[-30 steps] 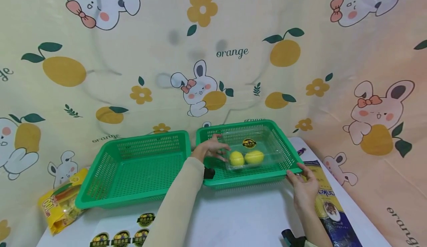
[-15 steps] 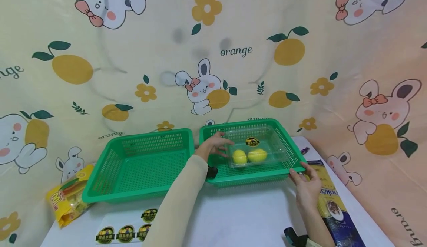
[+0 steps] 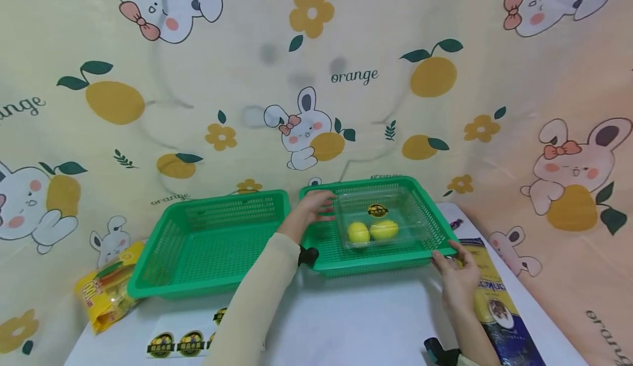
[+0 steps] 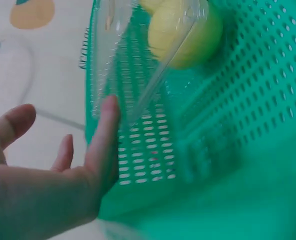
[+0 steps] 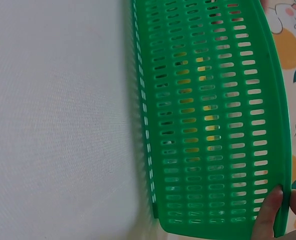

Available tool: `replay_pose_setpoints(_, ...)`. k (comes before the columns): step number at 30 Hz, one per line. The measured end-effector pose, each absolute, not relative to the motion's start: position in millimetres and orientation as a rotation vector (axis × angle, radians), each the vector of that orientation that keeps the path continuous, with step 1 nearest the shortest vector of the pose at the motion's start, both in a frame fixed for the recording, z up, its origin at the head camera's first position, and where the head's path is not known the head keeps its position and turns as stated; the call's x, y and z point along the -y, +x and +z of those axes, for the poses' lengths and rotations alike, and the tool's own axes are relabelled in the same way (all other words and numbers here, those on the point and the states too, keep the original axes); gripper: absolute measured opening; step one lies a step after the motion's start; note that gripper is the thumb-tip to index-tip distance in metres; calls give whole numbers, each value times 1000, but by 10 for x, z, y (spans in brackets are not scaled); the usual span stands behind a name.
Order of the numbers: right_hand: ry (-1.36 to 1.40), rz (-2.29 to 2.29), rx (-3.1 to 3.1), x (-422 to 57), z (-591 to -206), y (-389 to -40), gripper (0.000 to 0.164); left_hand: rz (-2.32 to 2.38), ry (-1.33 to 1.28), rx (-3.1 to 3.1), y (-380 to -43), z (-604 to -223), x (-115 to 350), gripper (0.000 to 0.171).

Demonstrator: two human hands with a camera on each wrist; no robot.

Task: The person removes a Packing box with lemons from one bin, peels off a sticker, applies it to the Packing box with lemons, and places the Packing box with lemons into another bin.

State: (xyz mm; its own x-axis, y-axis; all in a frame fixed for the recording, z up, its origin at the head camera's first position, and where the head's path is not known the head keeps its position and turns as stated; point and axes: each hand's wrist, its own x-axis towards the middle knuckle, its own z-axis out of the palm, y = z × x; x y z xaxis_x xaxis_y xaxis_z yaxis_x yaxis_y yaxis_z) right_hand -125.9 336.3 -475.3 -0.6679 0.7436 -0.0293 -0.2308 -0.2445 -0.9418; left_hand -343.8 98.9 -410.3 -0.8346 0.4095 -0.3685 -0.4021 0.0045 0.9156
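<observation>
In the head view, a clear plastic box [image 3: 410, 212] with two yellow fruits [image 3: 358, 233] inside and a black-and-gold sticker [image 3: 378, 210] on its lid sits in the right green basket [image 3: 376, 266]. My left hand [image 3: 311, 206] is over that basket's left side, fingers extended just beside the box's left end. The left wrist view shows that hand [image 4: 63, 175] holding nothing, thumb and fingers spread, one fingertip close to the box's clear edge [image 4: 155, 87]. My right hand [image 3: 460, 278] pinches the basket's near right corner, thumb and fingers on either side of the rim [image 5: 283, 150].
A second green basket [image 3: 207, 290] stands to the left. Beside it leans a yellow snack bag [image 3: 109, 292]. A sheet of round stickers [image 3: 190, 344] lies at the front left, partly under my sleeve. A blue-and-yellow bag [image 3: 501, 311] lies along the table's right side.
My left hand has drawn back slightly left from the box's end. My right hand stays on the basket's corner. The head view has shifted a little, sliding the scene rightward.
</observation>
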Motion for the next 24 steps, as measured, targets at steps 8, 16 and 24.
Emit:
replay_pose_setpoints(8, -652, 1998, 1333, -3358, -4719, -1252, 49, 2086, 122, -1509, -3200, -3776, -770, 39)
replay_pose_setpoints(16, -672, 2018, 1339, -3293, -4741, -1282, 49, 2010, 457, -1840, -2730, -3595, -199, 27)
replay_pose_setpoints(24, -677, 2045, 1269, -3322, -4722, -1271, 47, 1568, 743, -2622, -2139, -3675, 381, 21)
